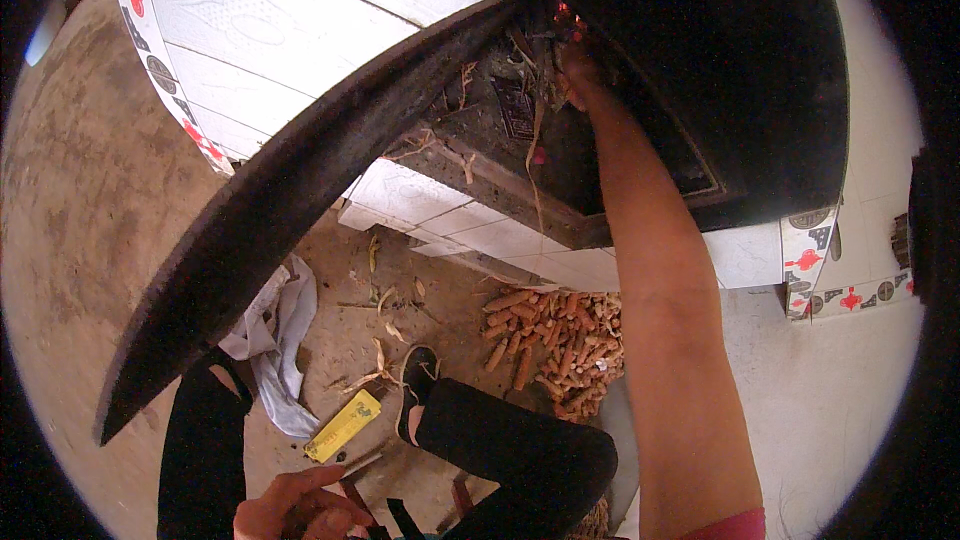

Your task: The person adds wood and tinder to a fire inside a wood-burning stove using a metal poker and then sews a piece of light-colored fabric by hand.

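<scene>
My right hand (579, 79) reaches through the opening of a tiled stove (750, 90). Its fingers appear shut on a bunch of dry plant strips (553, 84), though shadow hides the fingertips. Just beyond it glow red embers (571, 21). From the bunch's area a long, thin dry strip (534, 157) hangs over the stove's sill. A dark packet bearing writing (514, 106) lies inside, left of that hand. Low in the view, my left hand (304, 506) is held near my lap, fingers loosely bent and apart, with nothing seen in it.
A dark stove door (300, 180) juts out at left. Corncobs (555, 345) are heaped on the floor below the opening. A yellow box (343, 426), a pale cloth (281, 345) and dry husks (379, 360) lie near my shoe (418, 390). White tiles (480, 229) face the stove.
</scene>
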`<state>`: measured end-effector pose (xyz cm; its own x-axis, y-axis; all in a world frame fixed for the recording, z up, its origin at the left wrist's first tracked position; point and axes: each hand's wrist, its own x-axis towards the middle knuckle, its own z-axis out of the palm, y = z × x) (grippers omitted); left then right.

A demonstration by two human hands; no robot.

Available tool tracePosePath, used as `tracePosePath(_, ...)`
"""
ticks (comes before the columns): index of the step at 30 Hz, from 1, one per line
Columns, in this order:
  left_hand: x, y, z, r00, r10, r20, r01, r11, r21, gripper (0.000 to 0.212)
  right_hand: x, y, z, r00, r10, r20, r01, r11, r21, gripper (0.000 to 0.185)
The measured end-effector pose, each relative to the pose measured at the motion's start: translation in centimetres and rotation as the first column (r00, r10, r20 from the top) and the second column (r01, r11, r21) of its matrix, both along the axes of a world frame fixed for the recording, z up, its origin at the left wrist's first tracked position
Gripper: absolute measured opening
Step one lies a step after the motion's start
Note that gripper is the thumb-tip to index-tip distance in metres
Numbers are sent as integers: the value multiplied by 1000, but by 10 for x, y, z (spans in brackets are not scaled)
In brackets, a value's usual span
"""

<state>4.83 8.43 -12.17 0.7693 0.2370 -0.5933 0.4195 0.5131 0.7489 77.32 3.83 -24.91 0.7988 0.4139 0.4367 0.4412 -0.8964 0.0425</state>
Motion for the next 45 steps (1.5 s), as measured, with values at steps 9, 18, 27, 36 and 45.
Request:
tracePosePath(9, -3, 1, 1, 999, -15, 50, 15, 1000, 0, 33, 8, -19, 29, 1000, -11, 12, 12, 994, -105, 60)
tracePosePath(18, 0, 3, 4, 999, -17, 38, 16, 999, 30, 32, -17, 2, 38, 997, 16, -70, -15, 1000, 16, 59)
tracePosePath(27, -5, 3, 4, 1000, -15, 24, 14, 999, 51, 32, -102, 0, 42, 991, 93, 94, -118, 944, 309, 58)
tracePosePath(36, -2, 3, 7, 1000, 22, -2, -22, 999, 24, 31, -206, -11, 62, 896, 442, -36, -263, 595, 760, 64)
tracePosePath(45, -4, -3, -1, 998, 59, 21, -60, 998, 13, 32, -178, -12, 53, 969, 120, 215, -135, 989, 59, 56)
